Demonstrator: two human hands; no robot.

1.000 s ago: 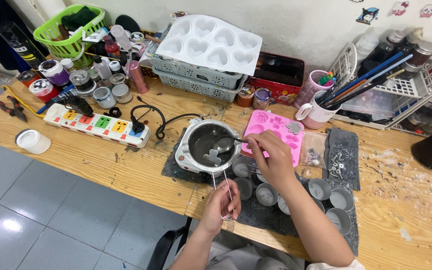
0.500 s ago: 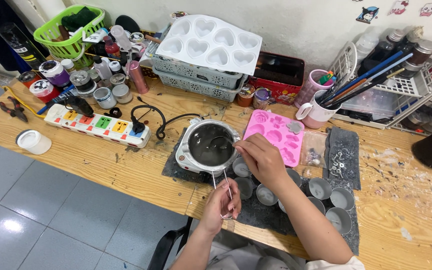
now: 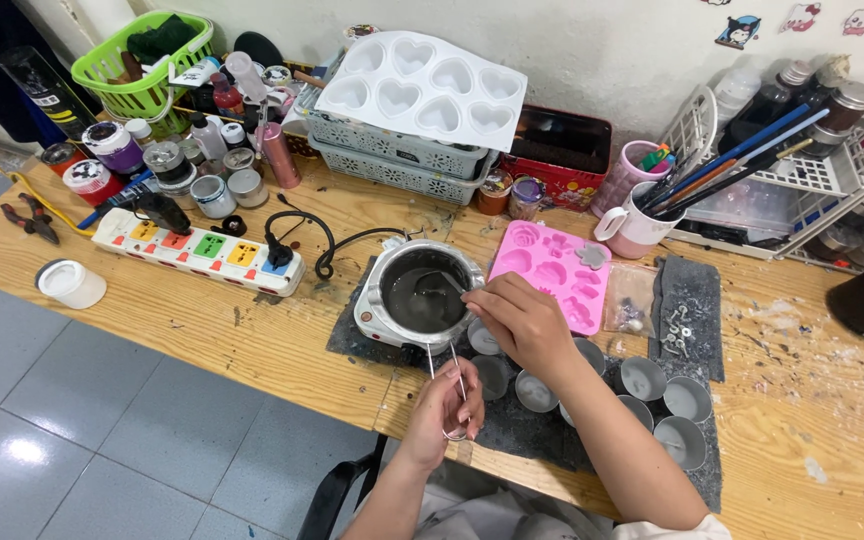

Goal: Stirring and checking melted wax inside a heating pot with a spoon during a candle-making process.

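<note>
Left hand pinching wire handle, right hand pinching spoon dipped in round steel pot of grey liquid, glossy pink mould at three o'clock on the counter.

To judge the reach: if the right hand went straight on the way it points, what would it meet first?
Probably the grey liquid in the melting pot, since the right hand points a spoon into it; depth is unclear.

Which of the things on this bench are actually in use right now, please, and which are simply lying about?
In use: melting pot of dark liquid, its wire handle in the left hand; spoon in the right hand; small tins.

Lying about: power strip, heart mould, green basket, pliers.
</note>
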